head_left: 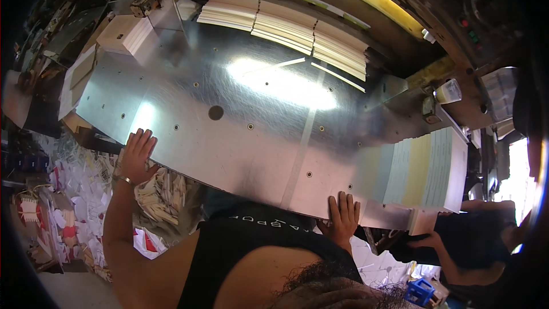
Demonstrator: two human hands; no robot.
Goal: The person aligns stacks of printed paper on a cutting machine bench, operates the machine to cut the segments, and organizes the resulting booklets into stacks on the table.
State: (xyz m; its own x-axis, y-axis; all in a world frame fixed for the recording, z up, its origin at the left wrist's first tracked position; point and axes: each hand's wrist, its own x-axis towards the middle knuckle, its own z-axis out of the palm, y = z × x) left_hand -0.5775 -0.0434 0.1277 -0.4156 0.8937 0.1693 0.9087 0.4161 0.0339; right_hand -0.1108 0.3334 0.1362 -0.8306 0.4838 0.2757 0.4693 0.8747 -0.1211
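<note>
A wide metal worktable with small round holes lies in front of me. My left hand rests on its near edge at the left, fingers stretched out over the metal and holding nothing. Farther right on the same edge lies my right hand, its fingers extended and also without anything in them. Nearest to the right hand is a fanned stack of ruled paper in pale blue, yellow and white. Along the far side sit cream-coloured paper stacks in a row, with a thin loose strip in front.
A pale block-like stack stands at the table's far left corner. Paper scraps pile up below the left edge. At the right, another person is close to the table. A blue plastic crate sits low down.
</note>
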